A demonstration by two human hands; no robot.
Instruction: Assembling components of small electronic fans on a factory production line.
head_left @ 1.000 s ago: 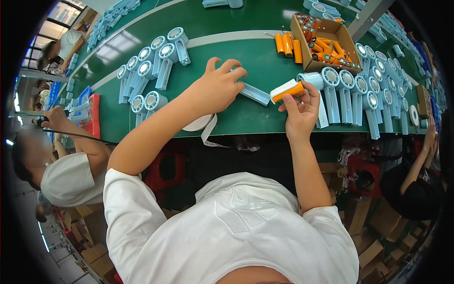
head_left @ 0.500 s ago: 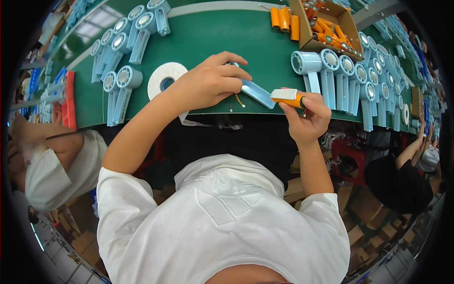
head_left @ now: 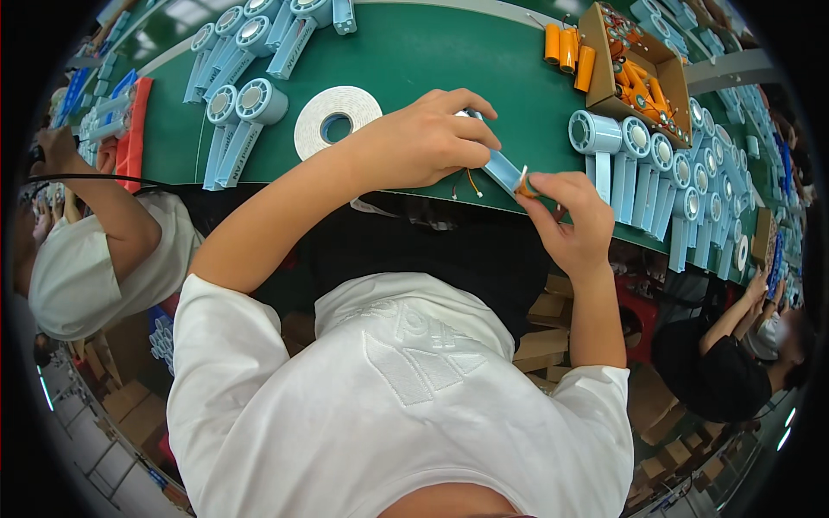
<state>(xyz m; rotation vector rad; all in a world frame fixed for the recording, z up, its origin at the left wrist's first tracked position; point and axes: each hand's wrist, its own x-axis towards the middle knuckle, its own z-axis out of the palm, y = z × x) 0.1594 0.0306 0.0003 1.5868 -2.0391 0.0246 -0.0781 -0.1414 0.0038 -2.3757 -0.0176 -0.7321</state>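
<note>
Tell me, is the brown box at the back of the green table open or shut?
Open. The brown box has no lid or flaps over its top, so the orange tubes lying inside show plainly from above.

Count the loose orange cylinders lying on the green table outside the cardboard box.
3: the orange cylinders lie side by side on the green table, just left of the cardboard box. More orange parts fill the box itself; those are not counted.

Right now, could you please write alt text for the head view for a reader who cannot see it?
A person in a white shirt holds a light blue fan handle in the left hand while the right hand presses a small orange part to its end, over a green table with a tape roll and rows of blue fans.
</note>
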